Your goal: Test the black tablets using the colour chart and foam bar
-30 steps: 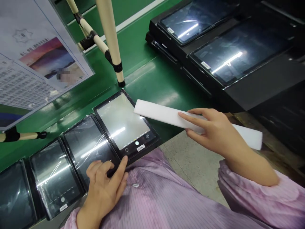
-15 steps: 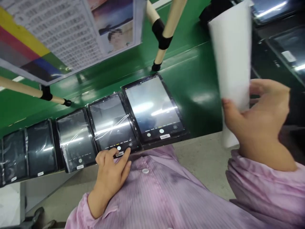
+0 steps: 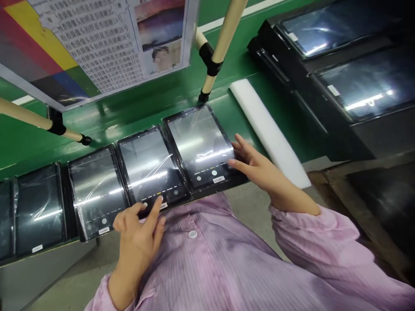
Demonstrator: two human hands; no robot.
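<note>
A row of black tablets in clear film lies along the table edge. My left hand point(image 3: 138, 239) is over the lower edge of the second tablet from the right point(image 3: 151, 162), index fingertip at the round white button on its lit screen; the hand holds nothing and its fingers are apart. At the right end of the row, my right hand point(image 3: 254, 166) grips the side of the rightmost tablet point(image 3: 197, 138), thumb on the front and some fingers hidden behind the edge. A long white foam strip point(image 3: 270, 131) rests just beyond that hand.
A printed chart point(image 3: 97, 47) stands over the green table point(image 3: 129, 110) on cream pipe legs point(image 3: 212, 69). More tablets lie leftward, including a dark one point(image 3: 40, 207). Black trays point(image 3: 311, 86) at right carry a tablet point(image 3: 366, 95) and another point(image 3: 324, 32).
My right hand has put the white strip down on the table and come left to the rightmost tablet. The left index finger has shifted left to the white button.
</note>
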